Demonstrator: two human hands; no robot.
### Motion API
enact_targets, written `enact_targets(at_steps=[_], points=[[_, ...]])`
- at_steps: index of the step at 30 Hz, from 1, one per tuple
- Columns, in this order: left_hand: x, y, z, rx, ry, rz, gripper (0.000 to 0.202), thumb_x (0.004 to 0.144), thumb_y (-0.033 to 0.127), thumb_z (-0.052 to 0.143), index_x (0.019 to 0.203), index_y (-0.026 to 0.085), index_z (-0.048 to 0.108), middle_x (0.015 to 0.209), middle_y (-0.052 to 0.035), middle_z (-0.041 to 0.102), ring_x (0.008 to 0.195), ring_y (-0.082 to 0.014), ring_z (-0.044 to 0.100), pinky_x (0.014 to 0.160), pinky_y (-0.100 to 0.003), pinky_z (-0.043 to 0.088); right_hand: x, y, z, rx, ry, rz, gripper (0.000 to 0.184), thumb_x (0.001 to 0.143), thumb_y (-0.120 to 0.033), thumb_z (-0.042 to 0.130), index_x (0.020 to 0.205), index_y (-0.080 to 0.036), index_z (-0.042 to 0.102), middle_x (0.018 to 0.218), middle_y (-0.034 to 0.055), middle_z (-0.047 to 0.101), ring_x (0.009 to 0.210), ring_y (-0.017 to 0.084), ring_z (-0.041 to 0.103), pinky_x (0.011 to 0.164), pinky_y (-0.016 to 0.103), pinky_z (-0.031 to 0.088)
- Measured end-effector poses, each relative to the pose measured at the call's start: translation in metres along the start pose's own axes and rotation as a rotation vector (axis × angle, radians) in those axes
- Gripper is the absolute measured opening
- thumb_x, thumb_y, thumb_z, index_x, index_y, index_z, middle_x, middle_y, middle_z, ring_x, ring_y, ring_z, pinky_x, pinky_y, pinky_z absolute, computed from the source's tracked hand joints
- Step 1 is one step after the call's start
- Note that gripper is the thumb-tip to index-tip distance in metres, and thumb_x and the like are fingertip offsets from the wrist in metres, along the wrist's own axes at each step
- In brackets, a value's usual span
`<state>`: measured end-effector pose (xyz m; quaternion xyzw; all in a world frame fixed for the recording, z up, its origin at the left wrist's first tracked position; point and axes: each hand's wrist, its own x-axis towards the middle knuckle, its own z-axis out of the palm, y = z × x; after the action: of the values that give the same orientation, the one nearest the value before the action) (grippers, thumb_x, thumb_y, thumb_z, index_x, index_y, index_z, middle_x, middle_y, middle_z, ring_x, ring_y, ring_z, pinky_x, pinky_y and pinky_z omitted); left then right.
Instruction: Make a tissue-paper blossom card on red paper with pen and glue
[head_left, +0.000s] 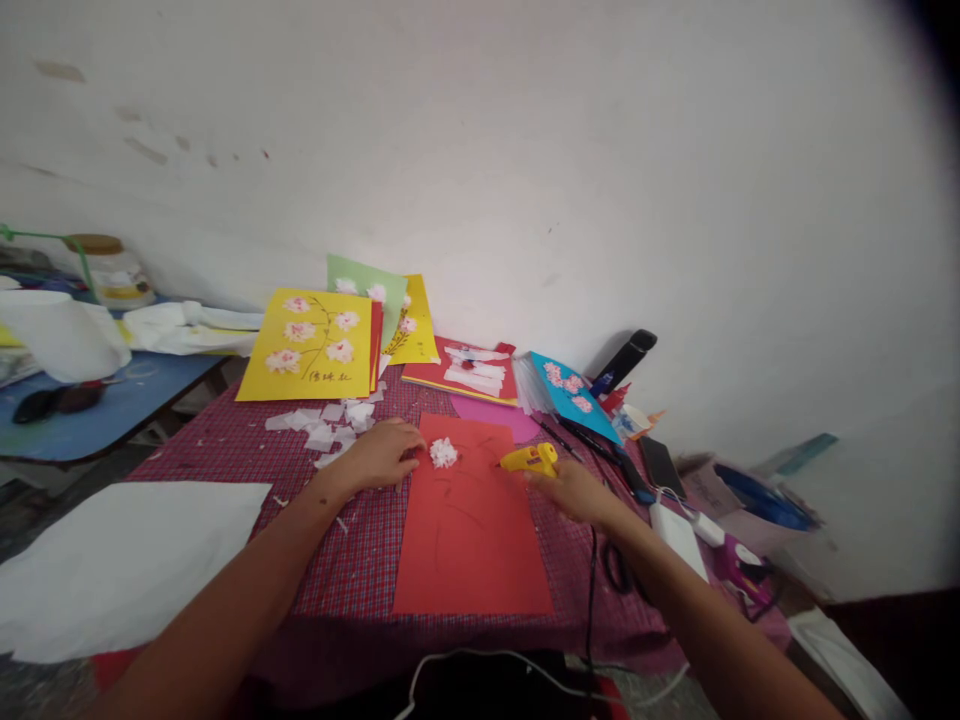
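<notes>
In the head view a red sheet of paper (472,560) lies on the checked cloth, with faint dark lines drawn on it. One white paper flower (443,453) sits near its upper left corner. My right hand (574,490) grips a yellow glue gun (531,459), whose tip points left over the right half of the sheet. My left hand (384,455) rests at the sheet's left edge beside the flower, fingers apart and nothing visible in them. White paper scraps (322,428) lie scattered just beyond that hand.
Yellow flower card (315,345) and a green one (367,285) lean at the back. A blue flower card (577,395), pens (559,437) and a white power strip (679,540) lie right. A dark cord hangs below the glue gun. White paper (135,560) is at left.
</notes>
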<state>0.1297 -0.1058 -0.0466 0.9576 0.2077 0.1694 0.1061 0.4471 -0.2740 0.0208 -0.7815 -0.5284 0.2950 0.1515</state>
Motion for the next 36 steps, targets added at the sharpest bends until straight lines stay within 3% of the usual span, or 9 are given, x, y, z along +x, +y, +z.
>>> enact_targets(at_steps=[7, 21, 25, 31, 36], points=[[0.000, -0.001, 0.001, 0.002, 0.013, 0.008, 0.015, 0.087, 0.022, 0.058, 0.099, 0.021, 0.067, 0.102, -0.0050, 0.071, 0.099, -0.0239, 0.062, 0.094, -0.038, 0.041, -0.001, 0.013, 0.003, 0.202, -0.010, 0.008, 0.036, 0.090, -0.053, 0.056, 0.077, -0.020, 0.051, 0.058, -0.0047, 0.052, 0.039, 0.008, 0.047, 0.036, 0.020, 0.032], [-0.001, 0.001, -0.001, -0.006, 0.010, -0.004, 0.017, 0.086, 0.021, 0.059, 0.101, 0.021, 0.068, 0.105, -0.0058, 0.071, 0.102, -0.0245, 0.062, 0.096, -0.037, 0.042, 0.012, 0.021, 0.013, 0.142, -0.014, 0.033, 0.040, 0.092, -0.055, 0.051, 0.075, -0.019, 0.054, 0.053, -0.0034, 0.054, 0.038, 0.010, 0.049, 0.037, 0.020, 0.033], [-0.001, 0.001, 0.000, -0.001, 0.003, -0.005, 0.018, 0.086, 0.021, 0.058, 0.101, 0.021, 0.068, 0.105, -0.0059, 0.071, 0.101, -0.0243, 0.062, 0.095, -0.038, 0.042, 0.008, 0.014, 0.009, 0.011, 0.001, -0.014, 0.038, 0.093, -0.051, 0.051, 0.075, -0.018, 0.056, 0.053, -0.0016, 0.056, 0.041, 0.011, 0.050, 0.040, 0.021, 0.032], [-0.001, -0.001, 0.002, 0.005, 0.003, -0.001, 0.018, 0.087, 0.022, 0.059, 0.103, 0.021, 0.068, 0.106, -0.0065, 0.072, 0.102, -0.0251, 0.062, 0.096, -0.039, 0.042, -0.005, -0.009, 0.003, -0.177, 0.070, -0.207, 0.021, 0.086, -0.037, 0.062, 0.079, -0.018, 0.065, 0.072, 0.0036, 0.067, 0.066, 0.016, 0.060, 0.055, 0.023, 0.039], [-0.001, 0.000, 0.002, -0.019, 0.012, -0.002, 0.019, 0.087, 0.021, 0.058, 0.103, 0.022, 0.068, 0.104, -0.0063, 0.071, 0.102, -0.0250, 0.063, 0.096, -0.039, 0.042, -0.006, -0.011, 0.000, -0.129, 0.089, -0.185, 0.027, 0.088, -0.043, 0.061, 0.078, -0.018, 0.061, 0.065, 0.0014, 0.062, 0.057, 0.014, 0.057, 0.050, 0.022, 0.037]])
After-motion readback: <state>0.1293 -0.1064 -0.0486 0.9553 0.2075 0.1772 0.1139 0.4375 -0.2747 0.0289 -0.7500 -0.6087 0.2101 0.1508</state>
